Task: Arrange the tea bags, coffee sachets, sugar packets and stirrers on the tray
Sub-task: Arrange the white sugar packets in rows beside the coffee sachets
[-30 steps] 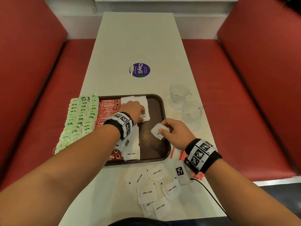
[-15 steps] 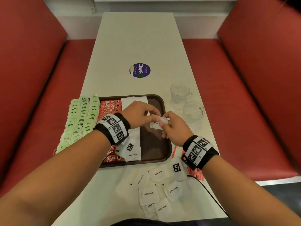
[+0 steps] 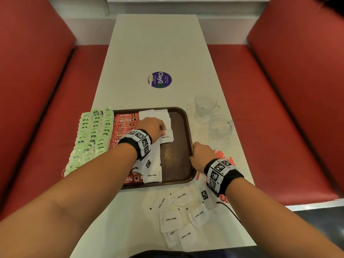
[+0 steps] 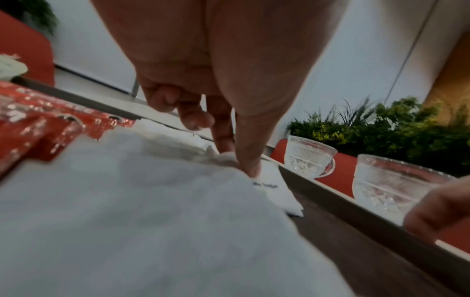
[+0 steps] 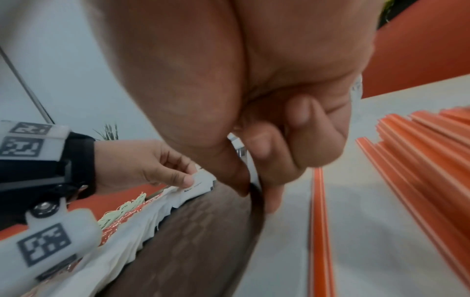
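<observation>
A brown tray (image 3: 176, 161) holds green tea bags (image 3: 93, 135) along its left side, red coffee sachets (image 3: 124, 121) beside them, and a row of white sugar packets (image 3: 154, 164). My left hand (image 3: 163, 130) pinches one sugar packet (image 3: 166, 135) between thumb and finger at the row's far part; in the left wrist view the left hand (image 4: 237, 160) presses that packet (image 4: 274, 191) down onto the row. My right hand (image 3: 192, 153) pinches the tray's right rim, thumb inside and finger outside, as the right hand (image 5: 257, 197) shows in the right wrist view. Orange stirrers (image 3: 223, 157) lie on the table right of it.
Several loose sugar packets (image 3: 178, 213) lie on the table in front of the tray. Two glass cups (image 3: 204, 105) (image 3: 220, 125) stand right of the tray's far corner. A purple sticker (image 3: 160, 80) marks the table's middle. Red benches flank both sides.
The sugar packet passed from my right hand to my left, which carried it left onto the tray's sugar row. My right hand moved right and took hold of the tray's rim.
</observation>
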